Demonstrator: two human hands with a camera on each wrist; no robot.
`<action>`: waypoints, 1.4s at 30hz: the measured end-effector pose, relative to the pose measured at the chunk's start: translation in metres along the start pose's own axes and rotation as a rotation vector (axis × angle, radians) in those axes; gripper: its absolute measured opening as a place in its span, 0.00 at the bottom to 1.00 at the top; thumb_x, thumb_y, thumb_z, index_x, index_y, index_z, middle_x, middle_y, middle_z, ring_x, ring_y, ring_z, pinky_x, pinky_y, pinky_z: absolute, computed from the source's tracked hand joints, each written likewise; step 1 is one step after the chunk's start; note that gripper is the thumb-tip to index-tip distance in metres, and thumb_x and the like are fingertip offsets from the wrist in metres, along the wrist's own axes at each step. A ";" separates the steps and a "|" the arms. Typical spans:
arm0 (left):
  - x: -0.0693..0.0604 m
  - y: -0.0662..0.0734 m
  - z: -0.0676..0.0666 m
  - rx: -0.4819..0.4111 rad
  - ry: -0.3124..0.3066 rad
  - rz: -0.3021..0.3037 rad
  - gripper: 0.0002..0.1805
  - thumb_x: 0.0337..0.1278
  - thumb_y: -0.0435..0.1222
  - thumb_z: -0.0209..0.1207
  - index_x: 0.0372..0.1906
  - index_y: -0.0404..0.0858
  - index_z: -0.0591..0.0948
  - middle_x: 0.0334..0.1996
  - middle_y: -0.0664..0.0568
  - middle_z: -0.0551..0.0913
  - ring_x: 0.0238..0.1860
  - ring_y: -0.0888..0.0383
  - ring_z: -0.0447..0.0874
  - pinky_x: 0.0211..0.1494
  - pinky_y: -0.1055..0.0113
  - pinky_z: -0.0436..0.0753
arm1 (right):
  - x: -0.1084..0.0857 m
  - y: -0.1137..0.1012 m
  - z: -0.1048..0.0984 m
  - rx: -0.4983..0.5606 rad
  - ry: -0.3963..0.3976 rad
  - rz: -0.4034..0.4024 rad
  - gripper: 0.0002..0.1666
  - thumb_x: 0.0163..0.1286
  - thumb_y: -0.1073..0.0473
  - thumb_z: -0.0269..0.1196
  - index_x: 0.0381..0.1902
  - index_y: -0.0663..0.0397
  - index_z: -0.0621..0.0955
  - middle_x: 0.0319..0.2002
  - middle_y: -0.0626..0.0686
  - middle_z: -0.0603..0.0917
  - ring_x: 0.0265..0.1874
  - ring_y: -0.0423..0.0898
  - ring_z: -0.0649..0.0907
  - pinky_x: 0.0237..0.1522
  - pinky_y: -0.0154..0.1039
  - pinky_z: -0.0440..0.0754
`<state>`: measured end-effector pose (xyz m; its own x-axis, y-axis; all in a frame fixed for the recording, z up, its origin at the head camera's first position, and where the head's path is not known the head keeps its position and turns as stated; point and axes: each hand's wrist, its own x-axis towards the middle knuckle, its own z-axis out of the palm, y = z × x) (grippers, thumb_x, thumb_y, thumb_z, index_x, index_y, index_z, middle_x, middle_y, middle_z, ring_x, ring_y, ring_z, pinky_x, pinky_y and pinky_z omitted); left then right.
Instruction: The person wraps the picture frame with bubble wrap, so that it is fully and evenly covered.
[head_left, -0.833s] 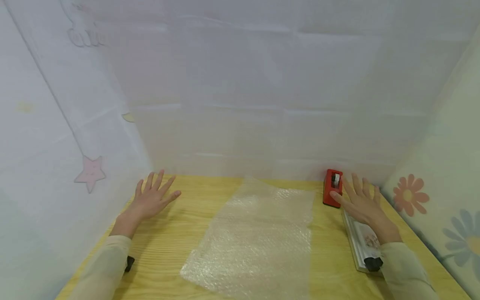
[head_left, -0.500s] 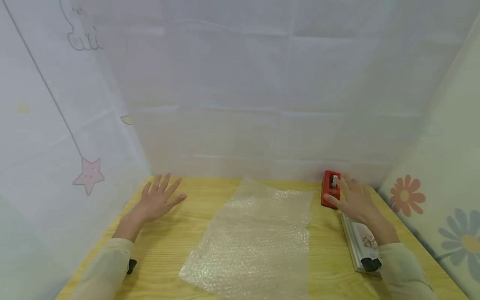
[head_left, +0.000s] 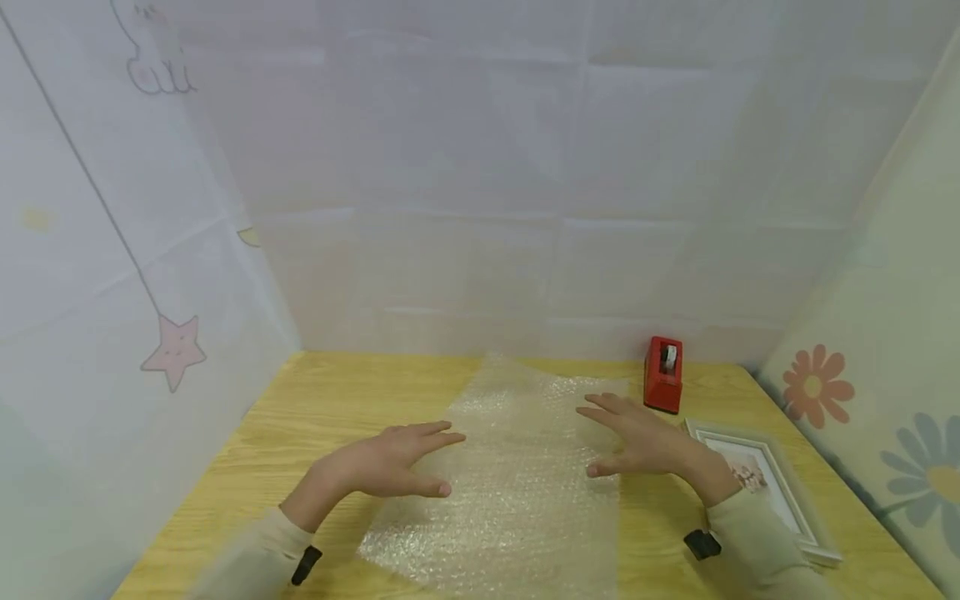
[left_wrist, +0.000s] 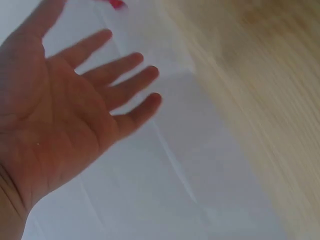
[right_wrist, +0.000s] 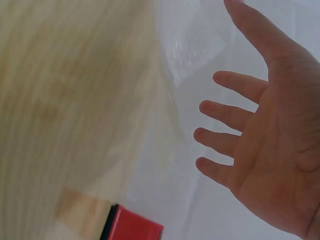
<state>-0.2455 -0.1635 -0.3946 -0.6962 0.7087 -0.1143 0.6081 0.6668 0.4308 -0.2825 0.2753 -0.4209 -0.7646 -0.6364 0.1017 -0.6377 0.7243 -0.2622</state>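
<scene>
A sheet of clear bubble wrap (head_left: pixel 517 508) lies spread over the middle of the wooden table. Above its left side hovers my left hand (head_left: pixel 390 462), fingers extended and holding nothing; its bare palm (left_wrist: pixel 60 115) faces the left wrist camera. Over the sheet's right edge is my right hand (head_left: pixel 637 437), also with extended fingers and nothing in them, as the right wrist view confirms with the palm (right_wrist: pixel 280 135). Partly behind the right forearm lies a white picture frame (head_left: pixel 787 492) with a flower print. Farther back stands a red tape dispenser (head_left: pixel 663 379).
The wooden table (head_left: pixel 300 417) meets a pale cloth backdrop (head_left: pixel 465 208) at its far edge. Printed cloth walls (head_left: pixel 885 317) close in the right and left sides. In the right wrist view, the red dispenser (right_wrist: pixel 134 225) shows at the bottom.
Both hands have swung inward and nearer the body, from the table's sides to above the bubble wrap. More of the picture frame and the tape dispenser is now uncovered.
</scene>
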 end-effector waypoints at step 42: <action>0.007 0.039 0.037 0.213 -0.090 -0.072 0.47 0.47 0.57 0.76 0.73 0.47 0.71 0.69 0.44 0.67 0.64 0.40 0.67 0.47 0.51 0.82 | 0.018 -0.019 0.033 0.113 -0.256 0.147 0.55 0.68 0.30 0.64 0.80 0.53 0.60 0.79 0.65 0.49 0.75 0.72 0.47 0.68 0.71 0.51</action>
<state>-0.2123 -0.1239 -0.4122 -0.7095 0.6689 -0.2217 0.6316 0.7431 0.2210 -0.2808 0.2416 -0.4461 -0.7908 -0.5831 -0.1861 -0.4964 0.7888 -0.3623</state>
